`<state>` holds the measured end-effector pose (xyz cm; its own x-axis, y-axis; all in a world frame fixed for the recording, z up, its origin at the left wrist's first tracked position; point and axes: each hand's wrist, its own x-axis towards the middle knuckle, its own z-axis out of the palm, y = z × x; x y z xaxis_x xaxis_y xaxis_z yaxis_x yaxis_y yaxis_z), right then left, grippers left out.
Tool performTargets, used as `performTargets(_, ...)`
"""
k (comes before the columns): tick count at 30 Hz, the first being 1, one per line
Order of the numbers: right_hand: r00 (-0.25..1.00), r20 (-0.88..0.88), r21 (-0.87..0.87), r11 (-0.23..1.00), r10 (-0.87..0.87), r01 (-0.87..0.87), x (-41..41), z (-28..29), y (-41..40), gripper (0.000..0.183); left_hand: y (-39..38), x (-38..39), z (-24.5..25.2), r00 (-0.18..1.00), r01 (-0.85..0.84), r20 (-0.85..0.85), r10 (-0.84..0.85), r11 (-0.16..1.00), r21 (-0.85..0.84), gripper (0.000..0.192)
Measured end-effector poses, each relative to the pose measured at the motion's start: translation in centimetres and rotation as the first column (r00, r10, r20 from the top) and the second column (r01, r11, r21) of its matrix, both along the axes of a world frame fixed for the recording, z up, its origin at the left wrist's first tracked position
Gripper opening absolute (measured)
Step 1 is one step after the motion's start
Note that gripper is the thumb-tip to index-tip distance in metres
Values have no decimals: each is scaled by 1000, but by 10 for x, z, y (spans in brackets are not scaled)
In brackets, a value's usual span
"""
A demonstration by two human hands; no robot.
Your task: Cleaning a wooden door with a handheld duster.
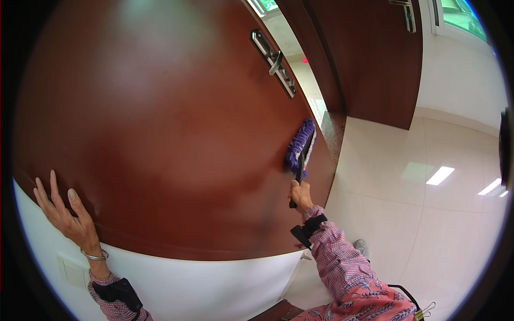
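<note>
A glossy red-brown door (160,132) fills most of my view. My right hand (301,194) grips the black handle of a duster with a purple fringed head (302,144). That head lies against the door near its free edge, below the metal lever handle and lock plate (274,64). At the lower left, my left hand (66,216) holds nothing; its fingers are spread by the door's near edge and appear to rest on its surface. A metal bangle (95,255) circles my left wrist.
A second brown door (373,60) stands at the upper right, beyond a speckled stone threshold (333,132). Pale floor tiles (385,192) extend along the right. A white wall (192,285) with a switch plate (74,274) borders the near edge of the door.
</note>
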<state>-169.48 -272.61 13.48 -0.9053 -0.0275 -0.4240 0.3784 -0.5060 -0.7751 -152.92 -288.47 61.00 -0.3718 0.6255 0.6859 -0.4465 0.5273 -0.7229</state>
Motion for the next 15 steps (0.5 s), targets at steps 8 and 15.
performTargets(8,932,-361,-154,984,25,-86,66,151,-24,18,-4,4,2,999,-18,26,19,999,-37,33)
performTargets(15,577,-785,249,968,225,-39,182,176,-62,22,-17,-4,8,996,36,82,-29,996,-81,33)
